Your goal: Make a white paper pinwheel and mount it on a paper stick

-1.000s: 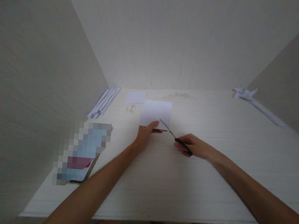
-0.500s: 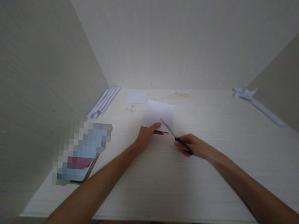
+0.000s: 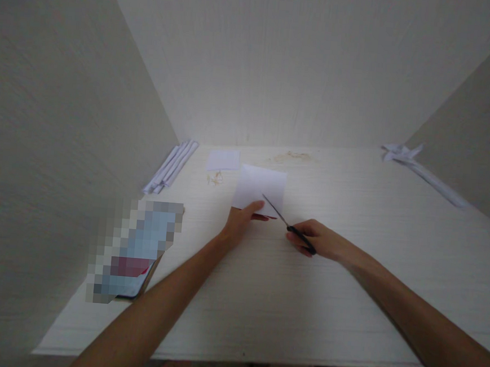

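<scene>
left hand (image 3: 237,221): white paper (image 3: 262,186) | right hand (image 3: 317,238): black-handled scissors (image 3: 291,229)

— Is the light strong?
— No, rather dim and grey. The table (image 3: 302,318) looks palest, with soft shadow near the right hand (image 3: 321,238); the left wall (image 3: 53,134) is darker.
— Sharp?
— Slightly soft, and coarse squares cover the phone (image 3: 137,284).
</scene>
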The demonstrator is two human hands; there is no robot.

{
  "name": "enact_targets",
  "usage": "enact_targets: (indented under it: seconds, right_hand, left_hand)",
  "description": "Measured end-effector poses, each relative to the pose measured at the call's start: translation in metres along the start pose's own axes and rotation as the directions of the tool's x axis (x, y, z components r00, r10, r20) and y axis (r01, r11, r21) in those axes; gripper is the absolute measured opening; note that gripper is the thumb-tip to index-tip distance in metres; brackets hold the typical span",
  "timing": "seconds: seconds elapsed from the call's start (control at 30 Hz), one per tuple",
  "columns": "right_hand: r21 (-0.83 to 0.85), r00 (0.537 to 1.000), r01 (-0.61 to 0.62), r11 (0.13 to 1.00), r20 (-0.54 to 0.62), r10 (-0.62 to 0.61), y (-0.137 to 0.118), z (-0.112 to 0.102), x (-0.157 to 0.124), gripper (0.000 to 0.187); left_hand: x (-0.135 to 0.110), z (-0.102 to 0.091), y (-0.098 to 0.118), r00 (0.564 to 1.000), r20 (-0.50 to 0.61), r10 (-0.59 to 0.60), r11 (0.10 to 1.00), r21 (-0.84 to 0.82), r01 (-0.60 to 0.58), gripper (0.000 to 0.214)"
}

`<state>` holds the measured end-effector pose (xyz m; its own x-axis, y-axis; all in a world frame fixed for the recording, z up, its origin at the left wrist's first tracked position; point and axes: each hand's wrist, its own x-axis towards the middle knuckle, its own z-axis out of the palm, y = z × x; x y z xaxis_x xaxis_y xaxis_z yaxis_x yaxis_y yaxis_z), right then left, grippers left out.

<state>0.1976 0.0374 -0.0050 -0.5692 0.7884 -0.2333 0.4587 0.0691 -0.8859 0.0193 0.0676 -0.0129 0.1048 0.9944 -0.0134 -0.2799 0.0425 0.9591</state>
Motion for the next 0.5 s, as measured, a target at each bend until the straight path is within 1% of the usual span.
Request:
enact_targets:
  seconds: [0.23, 0.33, 0.5]
  right_hand:
    - [0.000, 1.000, -0.020, 1.000, -0.001, 0.020, -0.0010, -0.0004, -0.0013, 0.045]
    - [-0.003, 1.000, -0.019, 1.000, -0.002, 0.019, -0.0015, -0.0005, -0.0012, 0.045]
    - [-0.001, 1.000, -0.018, 1.000, 0.003, 0.018, -0.0011, -0.0005, -0.0005, 0.045]
  left_hand:
    - [0.0002, -0.0005, -0.0001, 1.000, 0.008, 0.001, 1.000, 0.002, -0.001, 0.017]
    - [-0.0004, 0.0004, 0.0011, 1.000, -0.003, -0.012, 1.000, 0.027, 0.012, 0.017]
    - [-0.0010, 0.0018, 0.0030, 1.000, 0.001, -0.026, 1.000, 0.016, 0.026, 0.017]
